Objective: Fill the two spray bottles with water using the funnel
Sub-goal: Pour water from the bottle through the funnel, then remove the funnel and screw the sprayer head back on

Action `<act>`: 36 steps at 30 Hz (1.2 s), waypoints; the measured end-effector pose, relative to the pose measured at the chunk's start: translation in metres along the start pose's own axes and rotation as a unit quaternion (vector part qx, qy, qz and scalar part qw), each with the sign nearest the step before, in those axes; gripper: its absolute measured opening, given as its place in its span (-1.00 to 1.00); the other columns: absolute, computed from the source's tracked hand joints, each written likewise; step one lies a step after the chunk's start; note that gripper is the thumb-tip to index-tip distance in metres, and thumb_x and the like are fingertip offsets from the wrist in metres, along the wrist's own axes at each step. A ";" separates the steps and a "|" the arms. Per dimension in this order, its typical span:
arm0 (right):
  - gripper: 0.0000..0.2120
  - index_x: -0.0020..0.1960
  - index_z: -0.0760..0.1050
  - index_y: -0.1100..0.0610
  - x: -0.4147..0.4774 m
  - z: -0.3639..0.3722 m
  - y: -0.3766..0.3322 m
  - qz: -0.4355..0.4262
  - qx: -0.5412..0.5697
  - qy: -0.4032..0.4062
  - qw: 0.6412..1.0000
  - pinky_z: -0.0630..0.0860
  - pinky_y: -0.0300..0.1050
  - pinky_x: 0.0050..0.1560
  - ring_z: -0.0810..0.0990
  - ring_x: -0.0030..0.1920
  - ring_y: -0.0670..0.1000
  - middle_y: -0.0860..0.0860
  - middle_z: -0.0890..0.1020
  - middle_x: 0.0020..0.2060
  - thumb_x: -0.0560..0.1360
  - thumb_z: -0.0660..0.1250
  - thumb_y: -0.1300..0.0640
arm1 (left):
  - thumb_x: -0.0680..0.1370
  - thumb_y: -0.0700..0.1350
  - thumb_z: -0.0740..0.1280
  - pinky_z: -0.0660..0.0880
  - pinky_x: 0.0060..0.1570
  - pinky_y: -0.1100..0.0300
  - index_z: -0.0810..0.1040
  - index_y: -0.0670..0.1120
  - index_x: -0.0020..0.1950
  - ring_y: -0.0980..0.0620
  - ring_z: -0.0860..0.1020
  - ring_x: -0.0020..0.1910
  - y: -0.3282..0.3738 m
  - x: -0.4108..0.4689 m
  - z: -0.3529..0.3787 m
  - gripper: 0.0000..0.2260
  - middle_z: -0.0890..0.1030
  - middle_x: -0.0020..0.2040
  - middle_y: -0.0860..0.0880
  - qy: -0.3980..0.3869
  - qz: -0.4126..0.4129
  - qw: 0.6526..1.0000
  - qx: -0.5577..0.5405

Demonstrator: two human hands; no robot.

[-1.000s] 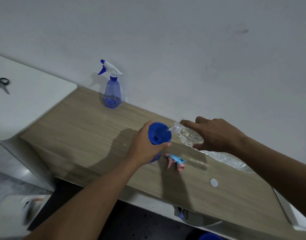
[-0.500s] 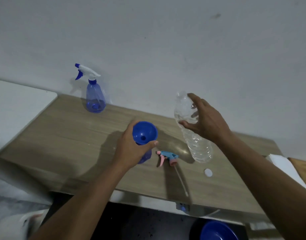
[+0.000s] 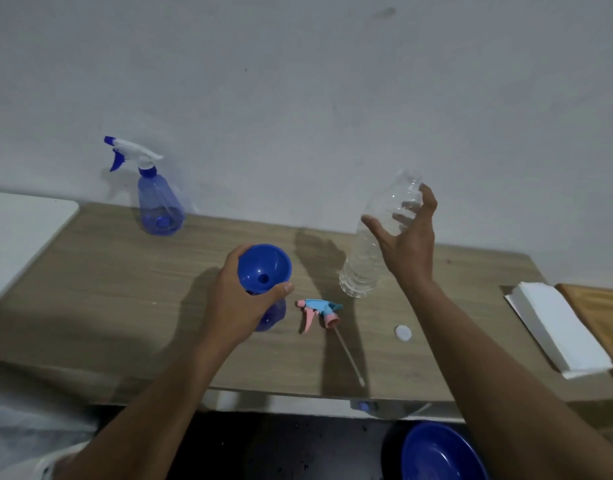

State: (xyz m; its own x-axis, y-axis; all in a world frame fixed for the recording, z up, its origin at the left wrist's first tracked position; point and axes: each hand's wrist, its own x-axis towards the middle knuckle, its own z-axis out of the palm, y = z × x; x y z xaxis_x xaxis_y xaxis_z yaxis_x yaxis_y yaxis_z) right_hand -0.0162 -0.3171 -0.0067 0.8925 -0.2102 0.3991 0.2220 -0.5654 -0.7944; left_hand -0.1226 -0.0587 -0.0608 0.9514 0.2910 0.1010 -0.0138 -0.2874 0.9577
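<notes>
— Funnel [image 3: 264, 268] first: where is it?
— Blue, sitting in the neck of a blue spray bottle [image 3: 272, 315] on the wooden worktop [image 3: 100, 289]. The left hand [image 3: 241, 299] is wrapped around the funnel stem and bottle top, its grip clamped there, thumb along the near rim.
— And the water?
— A clear plastic water bottle [image 3: 374, 244], uncapped, stands just right of the funnel, leaning slightly. The right hand [image 3: 407, 244] is beside its upper part with fingers spread apart; the fingertips are close to the plastic, and I cannot tell whether they touch it.
— The second spray bottle?
— The far spray bottle [image 3: 159, 202] stands against the wall, well to the left, with its white and blue trigger head screwed on.
— Anything loose?
— A pink and light-blue trigger head [image 3: 318, 311] with its dip tube lies between the two hands. A small white cap [image 3: 403, 333] lies to its right. A white paper stack [image 3: 557, 329] rests at the right end. Below the worktop edge, a blue bowl [image 3: 440, 453] shows.
</notes>
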 end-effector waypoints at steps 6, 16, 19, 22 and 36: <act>0.09 0.62 -0.17 -0.19 -0.003 -0.011 -0.014 0.006 -0.046 -0.037 0.998 0.43 -0.07 0.27 0.50 0.33 0.01 0.07 0.38 0.47 0.39 0.55 -0.18 | 0.27 0.09 0.65 0.57 0.12 0.08 0.40 0.13 0.38 0.18 0.57 0.10 0.004 -0.001 -0.001 -0.25 0.58 0.14 0.20 -0.005 -0.001 1.000 0.009; -0.06 0.62 -0.05 0.05 -0.041 -0.021 -0.037 -0.016 -0.083 0.049 0.995 0.32 -0.10 0.38 0.21 0.53 0.08 0.09 0.19 0.55 0.48 0.50 -0.03 | 0.28 0.07 0.62 0.45 0.17 0.18 0.09 0.10 0.62 0.16 0.51 0.16 0.009 -0.009 0.000 0.04 0.40 0.08 0.48 -0.032 -0.021 0.999 -0.025; -0.34 0.49 0.21 0.16 -0.069 -0.007 -0.052 -0.093 -0.103 0.109 0.984 0.43 0.08 0.30 0.32 0.36 0.12 0.17 0.35 0.34 0.49 0.42 0.12 | 0.17 0.09 0.65 0.47 0.21 0.13 0.02 0.15 0.62 0.16 0.48 0.25 0.001 -0.012 0.001 0.17 0.41 0.09 0.50 -0.028 -0.035 0.998 -0.049; -0.38 0.47 0.25 0.15 -0.091 0.014 -0.069 -0.146 -0.080 -0.022 0.986 0.45 0.01 0.29 0.41 0.31 0.08 0.11 0.40 0.32 0.51 0.43 0.07 | 0.19 -0.06 0.69 0.53 0.12 0.18 0.06 0.08 0.62 0.18 0.51 0.20 -0.012 -0.013 0.002 0.16 0.43 0.21 0.30 -0.018 -0.047 0.998 -0.044; -0.13 0.59 0.17 -0.03 -0.065 0.083 -0.111 -0.132 -0.264 -0.425 0.856 0.43 -0.03 0.20 0.47 0.36 0.12 0.03 0.43 0.43 0.43 0.42 -0.32 | 0.39 -0.11 0.58 0.57 0.04 0.05 0.56 0.09 -0.06 0.02 0.62 -0.05 -0.055 0.005 0.007 -0.75 0.67 -0.07 0.05 -0.052 -0.104 0.992 0.050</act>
State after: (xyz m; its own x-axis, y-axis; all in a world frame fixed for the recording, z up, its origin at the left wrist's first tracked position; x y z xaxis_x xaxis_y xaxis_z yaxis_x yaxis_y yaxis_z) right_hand -0.0664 -0.1740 0.0176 0.8521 0.5088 -0.1232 0.4511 -0.8330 -0.3203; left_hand -0.1147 -0.0477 -0.1148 0.9571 0.2595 -0.1288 0.2113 -0.3209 0.9232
